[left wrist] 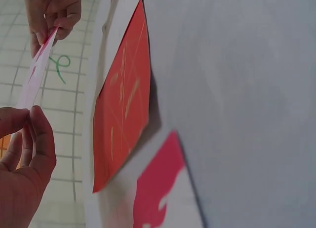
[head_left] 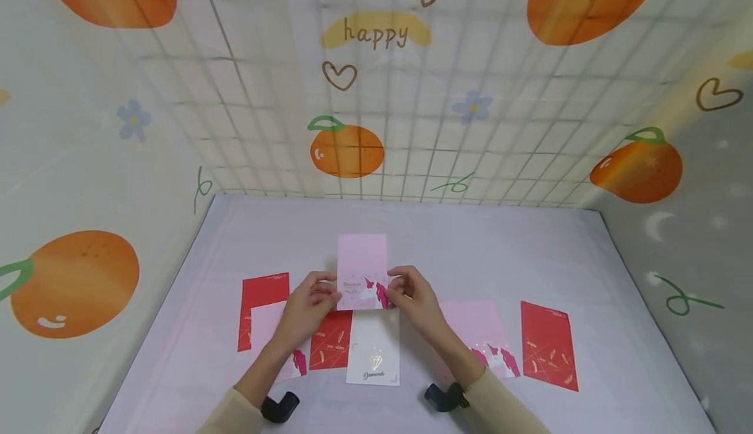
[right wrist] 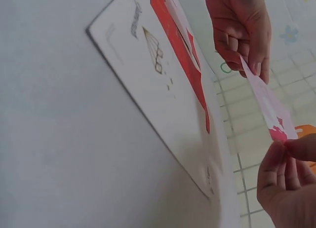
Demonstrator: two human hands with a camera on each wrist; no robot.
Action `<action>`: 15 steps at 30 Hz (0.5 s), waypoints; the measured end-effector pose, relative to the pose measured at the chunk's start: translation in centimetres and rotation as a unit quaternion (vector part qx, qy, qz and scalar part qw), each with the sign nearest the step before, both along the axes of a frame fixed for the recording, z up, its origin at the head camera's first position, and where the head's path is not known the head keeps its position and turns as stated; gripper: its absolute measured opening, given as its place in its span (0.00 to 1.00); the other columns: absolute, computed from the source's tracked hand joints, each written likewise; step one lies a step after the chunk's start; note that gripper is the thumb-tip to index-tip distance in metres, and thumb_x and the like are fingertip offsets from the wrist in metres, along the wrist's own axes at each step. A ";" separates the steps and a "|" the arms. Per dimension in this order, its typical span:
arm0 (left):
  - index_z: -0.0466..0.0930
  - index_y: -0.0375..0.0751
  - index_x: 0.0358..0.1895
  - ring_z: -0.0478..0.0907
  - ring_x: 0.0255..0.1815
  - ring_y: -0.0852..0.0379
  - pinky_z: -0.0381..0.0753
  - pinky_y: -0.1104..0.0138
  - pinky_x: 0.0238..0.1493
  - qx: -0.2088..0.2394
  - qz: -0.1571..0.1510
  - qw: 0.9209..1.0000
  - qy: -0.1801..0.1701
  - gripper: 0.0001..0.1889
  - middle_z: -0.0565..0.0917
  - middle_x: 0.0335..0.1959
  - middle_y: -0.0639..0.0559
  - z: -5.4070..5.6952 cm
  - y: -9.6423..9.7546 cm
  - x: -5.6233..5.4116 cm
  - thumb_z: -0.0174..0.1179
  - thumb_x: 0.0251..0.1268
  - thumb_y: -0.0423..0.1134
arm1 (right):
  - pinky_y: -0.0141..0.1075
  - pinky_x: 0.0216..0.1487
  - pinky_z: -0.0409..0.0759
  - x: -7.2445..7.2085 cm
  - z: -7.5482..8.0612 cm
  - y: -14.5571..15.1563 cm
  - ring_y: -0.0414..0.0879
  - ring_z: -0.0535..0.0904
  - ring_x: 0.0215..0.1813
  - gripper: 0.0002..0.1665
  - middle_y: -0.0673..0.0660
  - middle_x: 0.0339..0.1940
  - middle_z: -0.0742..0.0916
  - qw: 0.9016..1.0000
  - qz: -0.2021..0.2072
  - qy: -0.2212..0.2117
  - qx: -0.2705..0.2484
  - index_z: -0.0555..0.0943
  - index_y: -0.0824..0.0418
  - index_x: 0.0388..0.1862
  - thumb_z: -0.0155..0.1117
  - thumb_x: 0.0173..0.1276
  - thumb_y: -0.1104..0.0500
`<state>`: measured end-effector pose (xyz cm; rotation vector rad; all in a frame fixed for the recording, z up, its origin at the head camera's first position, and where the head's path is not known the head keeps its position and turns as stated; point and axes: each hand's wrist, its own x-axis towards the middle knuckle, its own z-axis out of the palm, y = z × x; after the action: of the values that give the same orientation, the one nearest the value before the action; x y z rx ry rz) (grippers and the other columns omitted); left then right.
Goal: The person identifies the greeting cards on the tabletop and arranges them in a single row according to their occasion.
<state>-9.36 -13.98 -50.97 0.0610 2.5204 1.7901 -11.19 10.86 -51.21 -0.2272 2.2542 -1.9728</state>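
A pink unicorn card point(head_left: 361, 261) is held up above the table by both hands. My left hand point(head_left: 312, 303) pinches its left edge near the bottom, thumb in front. On the opposite edge my right hand point(head_left: 414, 297) pinches it the same way. In the left wrist view the pink card point(left wrist: 35, 77) appears nearly edge-on between the two hands. Below it lies a white card point(head_left: 373, 352) with a gold diamond print, partly over a red card point(head_left: 331, 342) with gold marks. The right wrist view shows the white card point(right wrist: 148, 85) up close.
Left on the table point(head_left: 470, 244), another pink unicorn card point(head_left: 266, 319) overlaps a red card point(head_left: 265, 290). A pink card point(head_left: 476, 323) lies partly behind my right forearm, with a red card point(head_left: 550, 346) farther right. Printed curtains point(head_left: 247, 127) hang behind and beside the table.
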 end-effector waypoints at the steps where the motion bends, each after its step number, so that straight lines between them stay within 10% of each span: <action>1: 0.76 0.53 0.58 0.85 0.39 0.59 0.86 0.63 0.42 -0.002 0.002 1.000 0.000 0.21 0.83 0.44 0.56 0.0 -0.2 -0.1 0.69 0.64 0.41 | 0.48 0.43 0.85 -0.2 0.0 -0.2 0.63 0.80 0.39 0.21 0.65 0.40 0.82 1.000 0.002 0.000 0.001 0.74 0.64 0.60 0.63 0.70 0.70; 15: 0.75 0.50 0.59 0.86 0.41 0.55 0.84 0.64 0.45 -0.026 0.024 0.999 -0.011 0.18 0.83 0.46 0.52 0.0 -3.6 -2.4 0.65 0.69 0.43 | 0.41 0.45 0.85 -2.9 -0.4 -3.6 0.57 0.82 0.38 0.20 0.59 0.41 0.83 0.999 0.028 0.029 -0.026 0.75 0.58 0.60 0.65 0.71 0.63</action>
<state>-11.74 -17.60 -51.01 -0.0215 2.5721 1.7301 -14.05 7.29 -51.58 -0.3535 2.2076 -2.0245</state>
